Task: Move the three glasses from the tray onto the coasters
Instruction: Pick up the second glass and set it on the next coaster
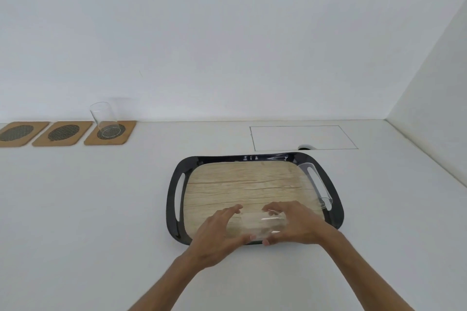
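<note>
A black-rimmed tray [174, 199] with a wood-look floor lies in the middle of the white table. At its front edge a clear glass [260, 225] sits between my two hands. My right hand [295, 225] curls around that glass, thumb at the front and fingers at the back. My left hand [219, 232] is just left of it with fingers spread. A second glass [314, 184] stands by the tray's right handle. Three wooden coasters line the far left: the left coaster [15, 134], the middle coaster [63, 132] and the right coaster [127, 131]. A third glass [103, 118] stands on the right coaster.
A thin rectangle outline [303, 137] is drawn on the table behind the tray, with a small white object [305, 147] at its front line. A white wall runs along the back and another along the right.
</note>
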Tool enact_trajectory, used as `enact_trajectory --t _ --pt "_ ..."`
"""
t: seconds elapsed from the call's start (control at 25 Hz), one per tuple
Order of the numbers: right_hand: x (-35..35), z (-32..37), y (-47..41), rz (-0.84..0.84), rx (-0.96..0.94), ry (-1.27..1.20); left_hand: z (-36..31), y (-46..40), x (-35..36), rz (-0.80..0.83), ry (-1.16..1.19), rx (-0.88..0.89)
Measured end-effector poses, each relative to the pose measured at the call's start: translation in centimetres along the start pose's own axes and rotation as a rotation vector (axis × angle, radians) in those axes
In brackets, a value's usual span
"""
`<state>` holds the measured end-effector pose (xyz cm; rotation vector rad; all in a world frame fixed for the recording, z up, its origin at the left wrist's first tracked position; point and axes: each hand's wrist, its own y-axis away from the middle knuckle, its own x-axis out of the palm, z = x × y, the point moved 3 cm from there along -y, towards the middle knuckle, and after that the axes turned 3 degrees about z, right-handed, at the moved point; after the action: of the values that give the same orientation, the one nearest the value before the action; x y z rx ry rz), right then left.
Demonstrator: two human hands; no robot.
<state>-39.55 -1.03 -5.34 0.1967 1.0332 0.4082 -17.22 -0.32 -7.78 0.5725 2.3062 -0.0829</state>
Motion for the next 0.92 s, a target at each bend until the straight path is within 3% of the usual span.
enact_trajectory --t 0.2,0.48,0.64,0.92 --pt "-0.5 -0.4 -0.9 0.019 -0.068 0.006 -1.3 -0.9 1.3 -0.024 -0.083 0.036" --pt "-3.3 2.1 -1.1 -0.089 -0.218 0.002 -2.2 -1.9 -0.4 -0.132 -0.208 0.036" --pt "-5.5 5.0 -1.1 -0.161 -0.328 0.129 -3.0 -2.5 -1.6 -0.158 -0.233 0.026" --pt "-7.7 9.7 0.1 -0.335 -0.525 0.302 -4.2 -1.6 -3.9 -0.387 -0.022 0.04"
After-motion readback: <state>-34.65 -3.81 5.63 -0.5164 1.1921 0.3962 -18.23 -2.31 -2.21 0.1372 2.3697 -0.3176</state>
